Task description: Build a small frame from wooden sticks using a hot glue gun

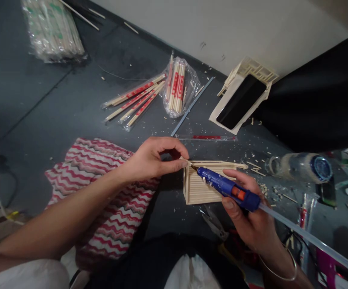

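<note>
My right hand (pixel 249 216) is wrapped round a blue hot glue gun (pixel 219 182), with a long clear glue stick (pixel 309 237) running out of its back end. The nozzle points at the upper left corner of a small tray-like frame of wooden sticks (pixel 204 192). At that same corner, thumb and fingertips of my left hand (pixel 162 158) are pinched together. Whether they grip the frame's edge or a tiny piece there, I cannot make out. The frame lies on the dark surface, partly covered by the glue gun.
Wrapped chopsticks (pixel 138 100) and a bag of chopsticks (pixel 178 86) lie behind. A phone (pixel 241 102) rests against a stick-built model (pixel 252 66). Right stands a clear jar (pixel 303 166) among wood scraps. Pliers (pixel 214 224) lie near my lap, a striped cloth (pixel 114 224) under my left arm.
</note>
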Available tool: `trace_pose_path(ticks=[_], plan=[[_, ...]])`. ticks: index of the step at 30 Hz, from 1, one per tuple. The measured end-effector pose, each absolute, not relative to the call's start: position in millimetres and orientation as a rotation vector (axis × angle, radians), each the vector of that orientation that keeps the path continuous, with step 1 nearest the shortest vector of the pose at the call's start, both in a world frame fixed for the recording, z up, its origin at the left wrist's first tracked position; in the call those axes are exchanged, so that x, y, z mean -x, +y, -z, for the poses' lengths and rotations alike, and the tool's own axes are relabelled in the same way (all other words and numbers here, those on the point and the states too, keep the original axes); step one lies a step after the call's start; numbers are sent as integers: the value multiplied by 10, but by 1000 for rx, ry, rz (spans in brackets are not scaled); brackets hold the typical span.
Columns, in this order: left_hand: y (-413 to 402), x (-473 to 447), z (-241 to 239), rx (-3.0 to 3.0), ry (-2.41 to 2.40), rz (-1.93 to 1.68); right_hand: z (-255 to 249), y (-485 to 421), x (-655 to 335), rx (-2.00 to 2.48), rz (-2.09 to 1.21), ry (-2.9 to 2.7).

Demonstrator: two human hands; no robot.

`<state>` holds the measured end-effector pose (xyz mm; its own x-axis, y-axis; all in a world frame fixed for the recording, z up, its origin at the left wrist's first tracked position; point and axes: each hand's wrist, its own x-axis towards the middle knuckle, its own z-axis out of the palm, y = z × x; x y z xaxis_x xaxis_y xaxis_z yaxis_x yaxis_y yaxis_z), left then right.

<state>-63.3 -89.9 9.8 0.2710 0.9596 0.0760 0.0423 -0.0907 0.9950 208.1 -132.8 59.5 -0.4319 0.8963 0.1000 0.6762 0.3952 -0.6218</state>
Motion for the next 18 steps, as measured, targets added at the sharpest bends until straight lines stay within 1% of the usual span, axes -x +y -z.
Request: trace_pose_path(ticks=[18], plan=[[-884,639,-80,-1398,1015,-1024,-573,-1310,-2084,1320,-678,-2252]])
